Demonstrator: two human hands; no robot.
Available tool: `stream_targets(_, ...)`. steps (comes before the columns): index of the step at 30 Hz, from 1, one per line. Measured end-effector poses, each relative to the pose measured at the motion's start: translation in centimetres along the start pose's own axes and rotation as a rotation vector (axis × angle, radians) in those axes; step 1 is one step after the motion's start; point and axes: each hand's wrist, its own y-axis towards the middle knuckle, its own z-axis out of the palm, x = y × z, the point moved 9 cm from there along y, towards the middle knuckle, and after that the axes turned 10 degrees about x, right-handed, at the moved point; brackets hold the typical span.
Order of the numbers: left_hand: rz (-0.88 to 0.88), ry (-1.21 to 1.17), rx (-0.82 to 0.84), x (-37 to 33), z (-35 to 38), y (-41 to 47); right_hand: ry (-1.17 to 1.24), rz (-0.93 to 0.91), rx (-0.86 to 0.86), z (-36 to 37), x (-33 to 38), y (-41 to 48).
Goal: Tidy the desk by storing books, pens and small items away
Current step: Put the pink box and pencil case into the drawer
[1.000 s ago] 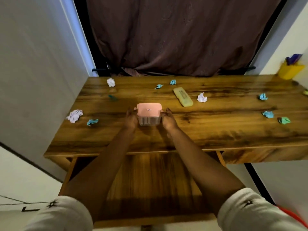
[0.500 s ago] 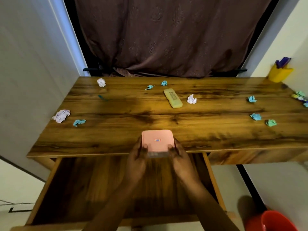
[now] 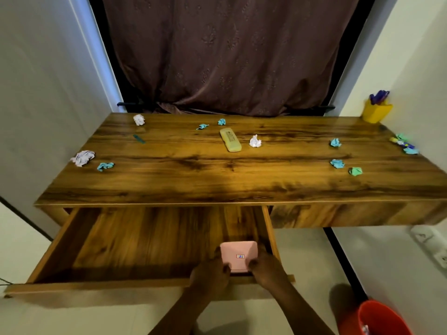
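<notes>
A small box with a pink lid (image 3: 238, 255) is down inside the open wooden drawer (image 3: 145, 240), at its front right corner. My left hand (image 3: 209, 275) grips the box's left side and my right hand (image 3: 267, 270) grips its right side. The box's lower body is hidden behind my fingers and the drawer front. On the wooden desk top (image 3: 242, 175) lie a yellow pencil case (image 3: 230, 139), a small green clip (image 3: 139, 139) and several crumpled paper balls, white (image 3: 255, 141) and blue (image 3: 105, 166).
A yellow pen holder (image 3: 376, 112) with purple pens stands at the desk's far right corner. A red bucket (image 3: 382, 320) sits on the floor at the lower right. A brown curtain (image 3: 229, 52) hangs behind the desk. Walls close in on both sides.
Both hands have carried the pink-lidded box from the middle of the desk top toward me and down into the open drawer. The view has pulled back.
</notes>
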Motion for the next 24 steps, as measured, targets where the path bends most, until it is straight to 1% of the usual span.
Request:
stream_targets(2,0.024,0.104,-0.030,-0.4,0.1,-0.1,-0.118,0.027,-0.034,-0.1,-0.1,0.0)
stream_targets(4,0.039,0.132,-0.030,-0.3,0.1,-0.3,-0.173,0.038,-0.078,-0.1,0.2,-0.3)
stream_targets(6,0.049,0.149,-0.007,0.0,0.0,-0.7,-0.260,-0.011,-0.149,-0.1,1.3,-0.7)
stream_targets(8,0.026,0.202,-0.033,1.3,-0.7,-1.6,-0.335,-0.130,-0.225,-0.1,3.0,-1.0)
stream_targets(9,-0.003,0.237,-0.076,2.3,-1.2,-2.2,-0.367,-0.211,-0.229,0.2,4.0,-1.0)
stream_targets(11,-0.069,0.288,-0.214,4.4,-2.5,-3.6,-0.495,-0.380,-0.196,1.6,6.3,-0.7)
stream_targets(13,-0.049,0.264,-0.332,5.5,-3.2,-5.0,-0.542,-0.452,-0.144,2.7,7.4,-0.2)
stream_targets(15,-0.027,0.290,-0.383,5.7,-3.4,-5.8,-0.530,-0.431,-0.073,3.8,7.2,0.7)
stream_targets(16,-0.036,0.291,-0.380,5.7,-3.3,-5.9,-0.525,-0.408,-0.045,4.2,6.8,1.1)
stream_targets(19,-0.044,0.295,-0.384,5.5,-3.5,-5.9,-0.521,-0.365,-0.061,3.7,5.5,1.6)
stream_targets(24,-0.017,0.231,-0.302,5.7,-2.9,-5.7,-0.576,-0.337,-0.048,3.1,4.0,1.7)
